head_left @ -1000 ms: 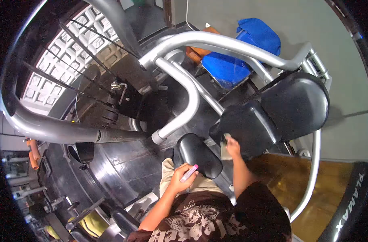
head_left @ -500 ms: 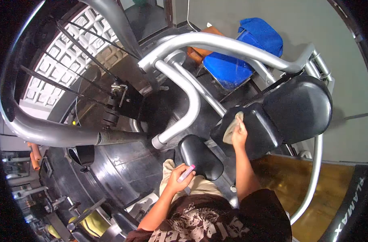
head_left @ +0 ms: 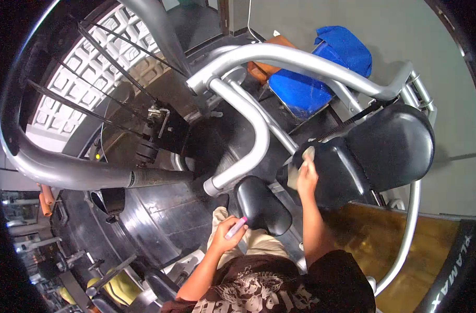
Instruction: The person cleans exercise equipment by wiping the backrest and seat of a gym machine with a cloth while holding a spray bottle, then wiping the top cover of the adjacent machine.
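Note:
My left hand [head_left: 227, 235] is closed around a small clear bottle with a pink cap [head_left: 237, 228], held in front of my torso. Just beyond it is a black padded cushion [head_left: 263, 204]. My right hand [head_left: 307, 179] holds a beige cloth [head_left: 293, 176] against the near left part of a black padded seat [head_left: 334, 169]. The cloth is bunched, and part of it lies under or behind my fingers. Behind the seat stands a black backrest [head_left: 397, 146].
A curved silver bar [head_left: 280, 55] arches over the area ahead, with a thick grey tube [head_left: 81, 175] at left. Beyond stands a blue chair [head_left: 300, 94] by an orange-brown object [head_left: 272, 60]. A wooden panel [head_left: 389, 250] lies at right, and weight equipment at lower left.
My right hand first moved up over the seat with the cloth, then slightly toward the seat's left edge. My left hand keeps its hold on the bottle. The view has shifted slightly.

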Demonstrator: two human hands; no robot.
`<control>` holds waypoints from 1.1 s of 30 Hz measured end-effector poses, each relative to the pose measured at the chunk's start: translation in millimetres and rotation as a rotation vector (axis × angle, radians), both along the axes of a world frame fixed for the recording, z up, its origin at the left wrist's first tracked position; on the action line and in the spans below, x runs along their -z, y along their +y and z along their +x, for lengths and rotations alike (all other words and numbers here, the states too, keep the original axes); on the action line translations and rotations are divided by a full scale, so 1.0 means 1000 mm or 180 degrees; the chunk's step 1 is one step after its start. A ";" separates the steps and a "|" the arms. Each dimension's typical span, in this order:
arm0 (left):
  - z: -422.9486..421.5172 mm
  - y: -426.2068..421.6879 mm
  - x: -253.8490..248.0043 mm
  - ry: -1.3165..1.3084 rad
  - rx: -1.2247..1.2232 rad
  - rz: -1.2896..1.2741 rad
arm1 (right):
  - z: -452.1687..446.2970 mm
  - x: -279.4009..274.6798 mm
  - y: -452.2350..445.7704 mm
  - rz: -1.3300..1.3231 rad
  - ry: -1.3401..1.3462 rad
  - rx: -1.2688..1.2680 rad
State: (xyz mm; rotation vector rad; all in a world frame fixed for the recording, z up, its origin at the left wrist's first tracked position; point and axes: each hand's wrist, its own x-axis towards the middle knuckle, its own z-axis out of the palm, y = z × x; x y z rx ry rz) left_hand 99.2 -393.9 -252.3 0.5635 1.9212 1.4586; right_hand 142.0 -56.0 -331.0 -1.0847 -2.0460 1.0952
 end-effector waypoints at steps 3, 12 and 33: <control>-0.002 0.003 -0.002 0.0103 0.0005 0.0033 | -0.014 0.048 0.029 0.0080 0.0338 0.0370; 0.008 -0.016 -0.013 0.0113 -0.0066 -0.0099 | 0.083 0.195 -0.020 -0.0761 -0.2729 -0.0321; 0.018 -0.003 -0.013 0.0245 -0.0158 0.0059 | 0.092 0.181 -0.012 -0.1147 -0.2401 -0.0146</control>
